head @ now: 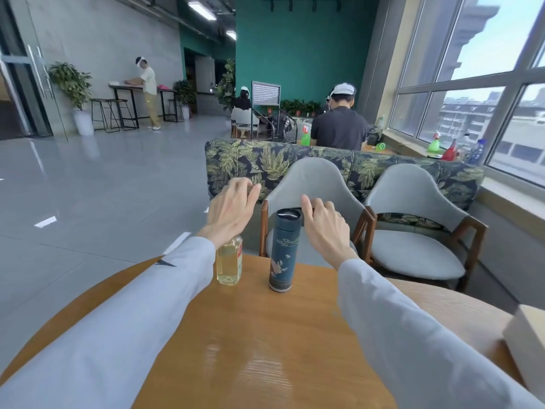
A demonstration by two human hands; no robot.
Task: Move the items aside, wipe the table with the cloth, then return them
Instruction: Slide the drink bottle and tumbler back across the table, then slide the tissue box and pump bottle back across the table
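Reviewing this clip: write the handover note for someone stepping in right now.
Left hand: open, above the oil bottle, holding nothing.
Right hand: open, fingers by the flask lid, no grip visible.
Both stand upright at the far edge of the round table.
No cloth in view.
Done: cannot tell whether wiping happened.
Left: confirm wiping, then place both items.

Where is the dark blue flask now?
The dark blue flask stands upright near the round table's far edge, right of the glass bottle, below the right hand.
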